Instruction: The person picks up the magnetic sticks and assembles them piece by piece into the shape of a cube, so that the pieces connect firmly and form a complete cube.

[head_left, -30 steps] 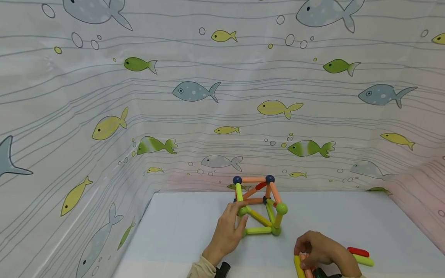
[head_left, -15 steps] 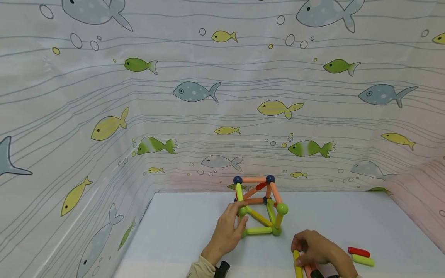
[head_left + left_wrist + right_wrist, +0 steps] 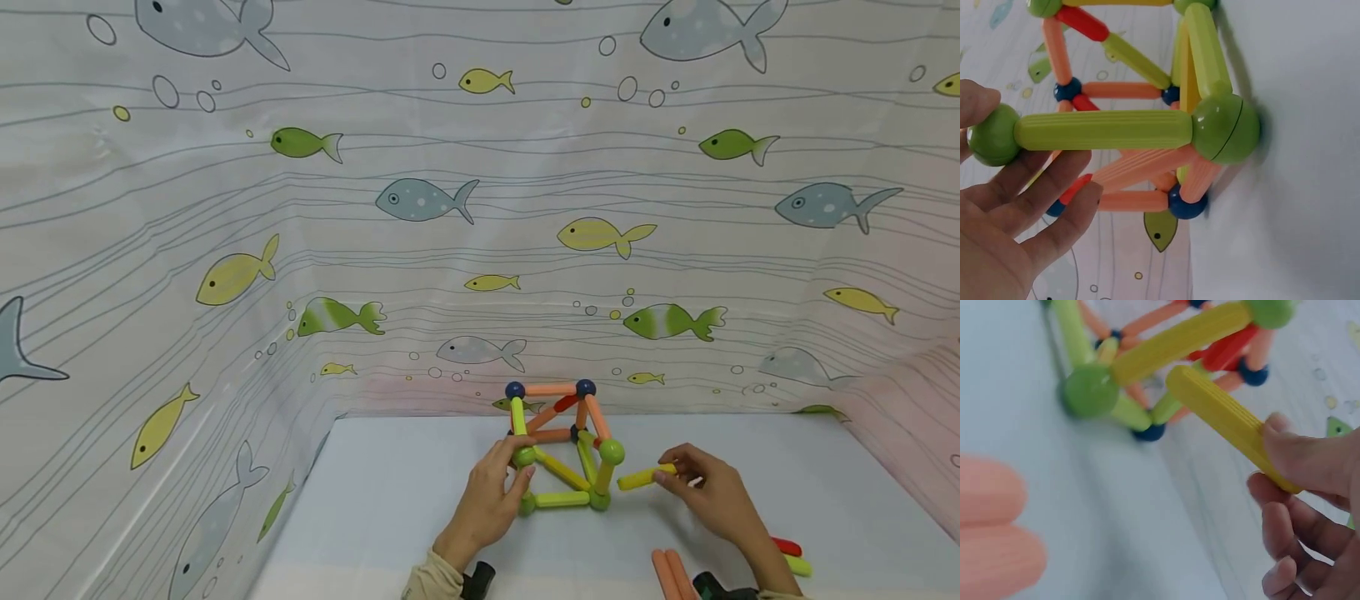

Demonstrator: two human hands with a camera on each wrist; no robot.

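A box-shaped frame of magnetic rods and balls (image 3: 564,499) stands on the table, with dark blue balls at the back and green ones at the front. My left hand (image 3: 489,497) holds its upper front-left green ball (image 3: 994,134), thumb on one side and fingers on the other. Below that ball runs a light green rod (image 3: 1104,130). Between thumb and fingertips my right hand (image 3: 708,485) pinches a yellow rod (image 3: 1229,422) by one end. The rod's free end points at the frame's right side, close to the front-right corner; in the head view a small gap separates them.
Two orange rods (image 3: 672,575) lie side by side near the front edge. Partly behind my right forearm are a red rod (image 3: 787,547) and a light green rod (image 3: 799,566). A fish-printed sheet (image 3: 420,283) walls the white table (image 3: 375,483) at the back and sides.
My right hand has picked the yellow rod off the table beside the orange rods and carried it up toward the frame. The left hand and the frame have stayed in place.
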